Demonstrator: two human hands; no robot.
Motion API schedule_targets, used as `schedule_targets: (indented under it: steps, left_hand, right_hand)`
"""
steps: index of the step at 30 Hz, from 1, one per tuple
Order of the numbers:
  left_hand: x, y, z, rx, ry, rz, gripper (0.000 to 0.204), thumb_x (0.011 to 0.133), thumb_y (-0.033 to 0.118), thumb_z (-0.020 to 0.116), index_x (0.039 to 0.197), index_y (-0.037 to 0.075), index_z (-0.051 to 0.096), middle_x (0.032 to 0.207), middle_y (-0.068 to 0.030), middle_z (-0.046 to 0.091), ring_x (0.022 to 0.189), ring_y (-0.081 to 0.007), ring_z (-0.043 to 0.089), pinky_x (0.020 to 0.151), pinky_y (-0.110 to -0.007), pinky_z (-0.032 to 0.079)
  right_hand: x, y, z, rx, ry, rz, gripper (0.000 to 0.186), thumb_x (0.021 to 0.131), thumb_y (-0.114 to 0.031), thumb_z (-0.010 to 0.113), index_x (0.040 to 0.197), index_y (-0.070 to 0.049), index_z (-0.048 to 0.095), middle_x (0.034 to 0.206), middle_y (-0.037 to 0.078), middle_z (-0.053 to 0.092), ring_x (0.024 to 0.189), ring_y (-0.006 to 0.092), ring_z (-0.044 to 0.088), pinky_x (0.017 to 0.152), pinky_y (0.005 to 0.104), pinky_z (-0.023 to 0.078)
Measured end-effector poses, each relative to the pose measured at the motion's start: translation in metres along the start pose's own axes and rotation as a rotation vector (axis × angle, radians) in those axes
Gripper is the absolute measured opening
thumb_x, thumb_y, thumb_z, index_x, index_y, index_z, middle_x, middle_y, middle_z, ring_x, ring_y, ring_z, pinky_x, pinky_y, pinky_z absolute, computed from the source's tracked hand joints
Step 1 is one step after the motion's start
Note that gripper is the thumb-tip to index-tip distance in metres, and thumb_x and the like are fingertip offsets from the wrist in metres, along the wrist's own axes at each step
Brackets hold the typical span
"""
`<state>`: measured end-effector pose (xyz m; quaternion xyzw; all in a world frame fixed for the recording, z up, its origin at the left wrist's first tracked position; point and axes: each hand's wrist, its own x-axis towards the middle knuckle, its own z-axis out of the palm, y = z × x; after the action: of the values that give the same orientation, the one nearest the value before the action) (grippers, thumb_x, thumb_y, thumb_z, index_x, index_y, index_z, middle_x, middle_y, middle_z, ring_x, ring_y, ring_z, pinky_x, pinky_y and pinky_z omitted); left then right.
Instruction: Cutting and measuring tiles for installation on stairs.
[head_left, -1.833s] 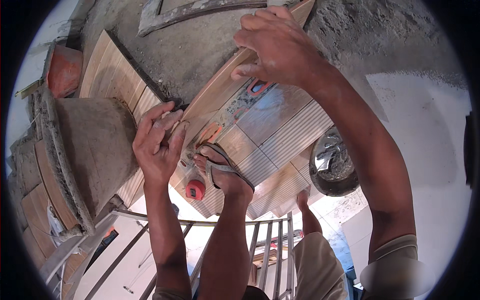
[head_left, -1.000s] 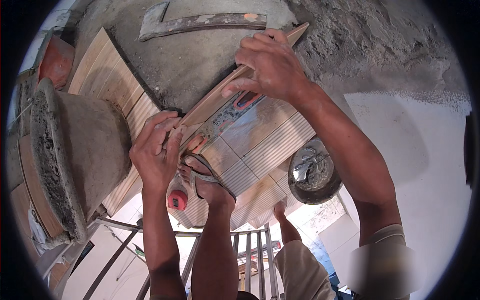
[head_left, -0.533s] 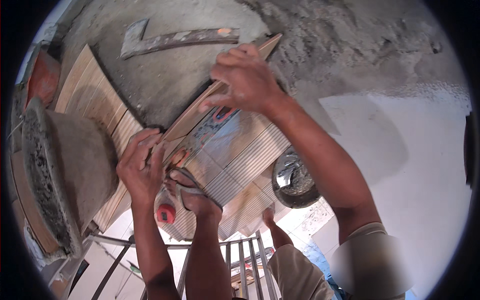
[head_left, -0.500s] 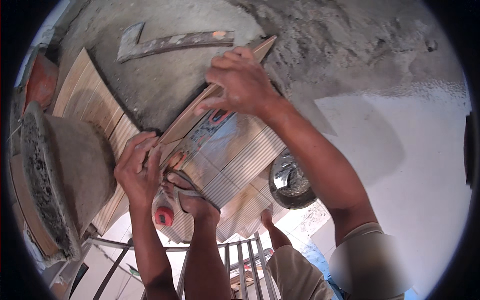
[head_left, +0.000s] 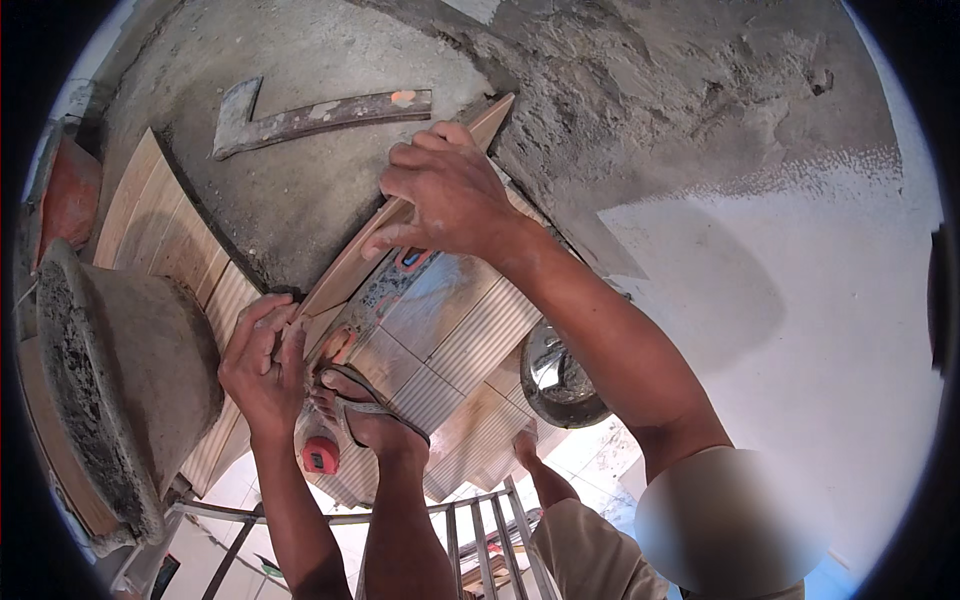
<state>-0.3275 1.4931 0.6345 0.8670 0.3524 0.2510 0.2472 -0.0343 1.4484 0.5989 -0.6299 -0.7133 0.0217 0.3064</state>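
A long, narrow wood-look tile [head_left: 345, 266] stands on edge along the front of the raised grey mortar bed. My right hand [head_left: 440, 195] grips its upper edge toward the far end, thumb on the near face and fingers over the back. At the near left end, my left hand [head_left: 262, 360] pinches the tile between thumb and fingers. Below the tile lies a mortar-smeared bar with orange-rimmed openings, which looks like a spirit level [head_left: 378, 297]. Behind the tile, on the bed, rests an L-shaped, mortar-stained tool [head_left: 330, 119].
A mortar-crusted bucket [head_left: 165, 345] stands at left, beside ribbed tiles [head_left: 165, 215]. A red tape measure [head_left: 320, 455] lies near my sandalled foot [head_left: 380, 428]. At right are a shiny metal bowl [head_left: 560, 375] and a part-plastered wall [head_left: 700, 290]. Metal railings [head_left: 490, 530] run below.
The whole view has shifted slightly, with most things now lower and farther left in the picture. Both hands keep their hold on the tile, which looks about the same in its place.
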Motion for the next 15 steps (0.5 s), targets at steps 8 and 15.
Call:
schedule_targets:
  steps: [8,15]
  left_hand:
    - [0.005,0.005,0.001,0.023,0.030,0.006,0.017,0.081,-0.004,0.072,0.098,-0.001,0.072,0.105,-0.0127,0.072,0.093,-0.0276,0.072,0.083,-0.033,0.055]
    - [0.008,0.012,0.002,0.115,0.095,-0.006,0.013,0.080,0.002,0.076,0.092,0.005,0.073,0.102,-0.0094,0.073,0.086,-0.0247,0.072,0.076,-0.036,0.057]
  right_hand:
    - [-0.001,0.004,-0.005,0.024,-0.036,-0.024,0.058,0.066,-0.062,0.078,0.084,-0.008,0.070,0.085,0.003,0.061,0.090,0.0245,0.058,0.097,0.0418,0.039]
    - [0.008,0.017,-0.010,-0.097,-0.193,-0.137,0.033,0.075,-0.036,0.079,0.090,-0.010,0.067,0.091,0.005,0.063,0.097,0.0265,0.058,0.102,0.0434,0.038]
